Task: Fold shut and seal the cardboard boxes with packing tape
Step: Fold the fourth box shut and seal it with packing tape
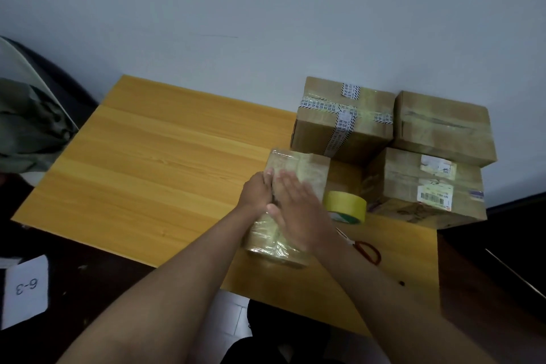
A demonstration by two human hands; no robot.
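Hands lay flat on a small taped cardboard box (298, 177) near the front right of the wooden table (141, 162): the left hand (257, 192) pressed its left side, the right hand (295, 210) spread open across the top, palm down, gripping nothing. Glossy tape wrapped the box. Just right of it stood a roll of yellow packing tape (345, 205), and red-handled scissors (366, 250) lay nearer the table's front edge. Three larger sealed boxes sat behind: one with printed tape (339, 118), a plain one (443, 127) by the wall, and a labelled one (425, 189) in front of that.
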